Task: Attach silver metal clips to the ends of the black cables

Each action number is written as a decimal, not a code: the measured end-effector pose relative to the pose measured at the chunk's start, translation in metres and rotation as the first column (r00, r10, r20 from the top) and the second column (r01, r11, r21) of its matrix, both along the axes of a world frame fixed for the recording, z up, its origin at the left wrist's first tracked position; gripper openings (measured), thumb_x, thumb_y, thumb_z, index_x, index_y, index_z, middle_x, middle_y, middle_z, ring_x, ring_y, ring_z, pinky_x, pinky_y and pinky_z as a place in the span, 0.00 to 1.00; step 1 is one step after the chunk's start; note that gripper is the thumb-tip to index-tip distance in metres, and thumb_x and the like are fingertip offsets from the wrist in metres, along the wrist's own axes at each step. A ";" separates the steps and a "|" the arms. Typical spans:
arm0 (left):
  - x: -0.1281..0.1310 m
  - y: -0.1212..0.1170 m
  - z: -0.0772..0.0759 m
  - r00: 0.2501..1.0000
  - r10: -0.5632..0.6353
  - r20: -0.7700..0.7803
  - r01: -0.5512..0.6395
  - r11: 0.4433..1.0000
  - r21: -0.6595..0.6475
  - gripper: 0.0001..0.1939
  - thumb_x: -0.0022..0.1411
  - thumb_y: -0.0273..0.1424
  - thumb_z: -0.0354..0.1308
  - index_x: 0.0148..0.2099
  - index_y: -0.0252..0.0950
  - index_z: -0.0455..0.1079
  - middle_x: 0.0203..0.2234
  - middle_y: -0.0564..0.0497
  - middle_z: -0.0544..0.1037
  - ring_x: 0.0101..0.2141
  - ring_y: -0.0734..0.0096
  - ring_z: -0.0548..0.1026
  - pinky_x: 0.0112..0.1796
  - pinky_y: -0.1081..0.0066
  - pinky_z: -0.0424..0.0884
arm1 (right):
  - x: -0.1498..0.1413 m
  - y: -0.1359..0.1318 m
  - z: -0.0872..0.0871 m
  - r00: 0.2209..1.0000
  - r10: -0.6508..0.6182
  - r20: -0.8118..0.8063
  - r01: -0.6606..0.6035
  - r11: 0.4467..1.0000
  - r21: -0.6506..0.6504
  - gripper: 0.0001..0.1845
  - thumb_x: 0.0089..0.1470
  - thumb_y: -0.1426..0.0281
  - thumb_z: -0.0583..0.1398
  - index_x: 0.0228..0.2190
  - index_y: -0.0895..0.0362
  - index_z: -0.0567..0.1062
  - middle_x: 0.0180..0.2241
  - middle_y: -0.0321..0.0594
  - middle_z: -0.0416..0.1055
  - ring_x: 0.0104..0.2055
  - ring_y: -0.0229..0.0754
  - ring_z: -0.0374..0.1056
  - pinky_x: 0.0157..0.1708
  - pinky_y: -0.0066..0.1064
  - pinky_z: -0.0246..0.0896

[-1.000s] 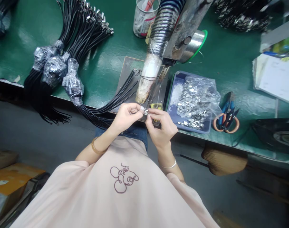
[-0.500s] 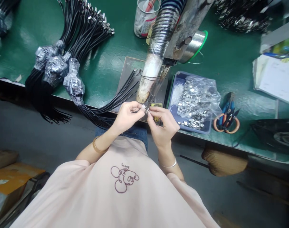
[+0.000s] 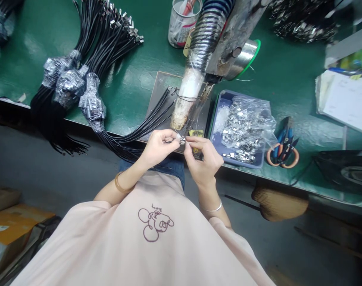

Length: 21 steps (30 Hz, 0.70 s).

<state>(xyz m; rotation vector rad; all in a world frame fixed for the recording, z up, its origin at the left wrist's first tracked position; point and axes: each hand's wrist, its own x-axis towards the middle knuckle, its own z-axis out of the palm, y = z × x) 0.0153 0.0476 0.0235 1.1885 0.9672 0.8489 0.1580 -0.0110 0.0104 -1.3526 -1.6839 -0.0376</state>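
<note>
Below the nozzle, my left hand (image 3: 157,147) is closed in a pinch, with what looks like the end of a black cable between thumb and forefinger. A small shiny metal connector (image 3: 182,140) shows at its fingertips. From the other side, my right hand (image 3: 205,159) pinches this connector between thumb and forefinger, though the fingers hide part of it. Several black cables (image 3: 130,137) run from a plastic-wrapped bundle toward my left hand, some with their ends on the dark board (image 3: 160,89). A yellow sponge-like piece (image 3: 195,134) lies just behind my right fingers.
An overhead duct (image 3: 188,85) and a solder wire spool (image 3: 245,57) rise ahead. At right are a blue tray (image 3: 213,137) of metal connectors, cutters (image 3: 284,145) and papers (image 3: 347,93). Wrapped cable bundles (image 3: 69,85) lie at left. A clear cup (image 3: 181,28) stands at the back.
The fingertips have shifted very slightly, and more of the metal connector shows between them. Both hands stay pinched at the same spot.
</note>
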 end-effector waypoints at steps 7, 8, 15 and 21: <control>-0.004 -0.006 -0.003 0.996 -0.067 -0.066 0.072 0.994 0.081 0.09 0.55 0.33 0.60 0.28 0.32 0.72 0.16 0.58 0.63 0.20 0.81 0.58 0.24 0.75 0.56 | 0.000 -0.002 0.002 0.979 -0.020 -0.205 -0.015 0.986 -0.164 0.05 0.59 0.74 0.62 0.31 0.54 0.73 0.31 0.35 0.79 0.34 0.36 0.77 0.35 0.26 0.73; -0.005 -0.007 -0.004 0.996 -0.060 -0.066 0.066 0.993 0.094 0.08 0.55 0.33 0.61 0.29 0.32 0.73 0.17 0.58 0.64 0.21 0.80 0.59 0.24 0.76 0.56 | 0.000 -0.002 0.003 0.970 -0.027 -0.242 -0.016 0.984 -0.176 0.05 0.59 0.74 0.62 0.31 0.54 0.73 0.31 0.34 0.78 0.34 0.36 0.77 0.34 0.26 0.73; -0.009 -0.009 -0.009 0.996 -0.076 0.041 0.071 0.992 0.109 0.09 0.56 0.34 0.63 0.32 0.31 0.74 0.25 0.51 0.76 0.25 0.78 0.69 0.29 0.76 0.65 | -0.002 -0.004 0.004 0.929 -0.070 -0.363 -0.017 0.972 -0.233 0.05 0.59 0.72 0.62 0.30 0.54 0.73 0.31 0.34 0.77 0.33 0.36 0.75 0.33 0.26 0.72; -0.007 -0.005 -0.011 0.995 -0.068 0.074 0.062 0.995 0.079 0.12 0.56 0.36 0.65 0.31 0.31 0.75 0.18 0.56 0.68 0.20 0.81 0.59 0.23 0.76 0.55 | -0.002 -0.005 -0.003 0.999 -0.029 -0.044 0.030 0.999 0.023 0.06 0.57 0.77 0.64 0.33 0.53 0.74 0.35 0.37 0.80 0.38 0.40 0.78 0.38 0.31 0.74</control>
